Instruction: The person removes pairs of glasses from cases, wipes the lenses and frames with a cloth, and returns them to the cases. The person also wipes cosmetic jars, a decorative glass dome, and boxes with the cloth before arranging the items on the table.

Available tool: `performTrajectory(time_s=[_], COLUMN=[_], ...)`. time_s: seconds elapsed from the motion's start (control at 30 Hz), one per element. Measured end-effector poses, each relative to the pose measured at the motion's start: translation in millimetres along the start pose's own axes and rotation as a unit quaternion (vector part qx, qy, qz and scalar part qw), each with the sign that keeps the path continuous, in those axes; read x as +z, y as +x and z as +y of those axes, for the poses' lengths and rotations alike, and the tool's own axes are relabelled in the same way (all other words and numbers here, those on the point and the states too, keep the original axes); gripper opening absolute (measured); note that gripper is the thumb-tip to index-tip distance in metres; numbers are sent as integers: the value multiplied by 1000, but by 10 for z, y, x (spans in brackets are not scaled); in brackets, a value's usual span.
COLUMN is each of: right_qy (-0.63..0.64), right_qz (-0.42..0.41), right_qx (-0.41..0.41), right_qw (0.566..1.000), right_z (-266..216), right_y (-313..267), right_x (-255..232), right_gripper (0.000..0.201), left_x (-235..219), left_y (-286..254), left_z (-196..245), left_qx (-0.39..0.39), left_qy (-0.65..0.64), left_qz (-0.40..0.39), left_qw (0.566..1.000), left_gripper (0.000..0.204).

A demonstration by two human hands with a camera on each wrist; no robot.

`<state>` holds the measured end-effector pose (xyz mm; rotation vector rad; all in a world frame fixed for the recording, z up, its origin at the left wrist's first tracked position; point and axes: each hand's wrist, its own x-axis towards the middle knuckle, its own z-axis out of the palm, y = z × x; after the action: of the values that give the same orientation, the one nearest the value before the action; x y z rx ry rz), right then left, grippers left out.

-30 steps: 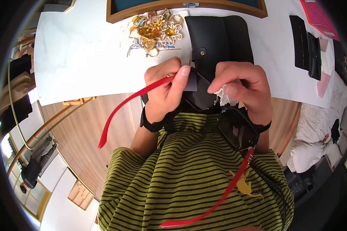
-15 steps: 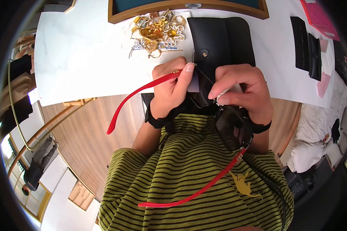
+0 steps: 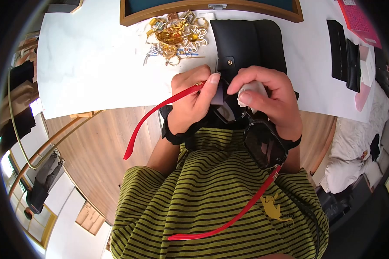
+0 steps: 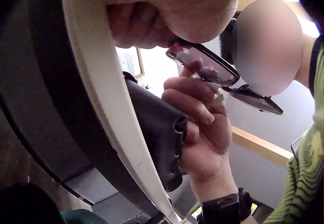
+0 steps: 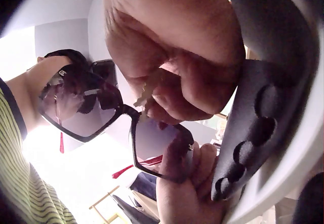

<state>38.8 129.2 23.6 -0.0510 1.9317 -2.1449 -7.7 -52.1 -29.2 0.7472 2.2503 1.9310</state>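
Note:
Dark sunglasses with red temples hang between the two hands, above the lap. The left hand pinches them at one hinge, its thumb beside the red temple. A small whitish cloth with a ruffled edge is held between the thumb and fingers of the right hand, close to the bridge. In the right wrist view both tinted lenses show, with the cloth edge just above the bridge. The left wrist view shows the right hand behind one lens.
A black leather case lies on the white table just beyond the hands. Left of it is a pile of gold-coloured jewellery. A wooden-framed tray stands at the back; black cases and a pink box lie at right.
The left hand has shifted slightly right with the sunglasses. The right hand moved in to the bridge, then lifted slightly away, and more of the cloth shows than half a second ago.

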Motion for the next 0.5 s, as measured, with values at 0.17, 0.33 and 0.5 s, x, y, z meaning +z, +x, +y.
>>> performTrajectory(time_s=[0.17,0.33,0.5], right_qy=[1,-6,2], right_qz=[42,47,35], right_qx=[-1,4,18], right_qw=[999,999,999], right_z=[78,123,112], right_y=[45,78,76], right_x=[45,52,19], right_gripper=[13,15,16], left_x=[-11,-23,-27], left_y=[16,8,13], left_z=[3,-17,32], left_qx=[46,60,63], left_qy=[-11,-16,-9], left_qz=[-52,-77,-79], left_qw=[998,995,995], left_gripper=[24,24,26])
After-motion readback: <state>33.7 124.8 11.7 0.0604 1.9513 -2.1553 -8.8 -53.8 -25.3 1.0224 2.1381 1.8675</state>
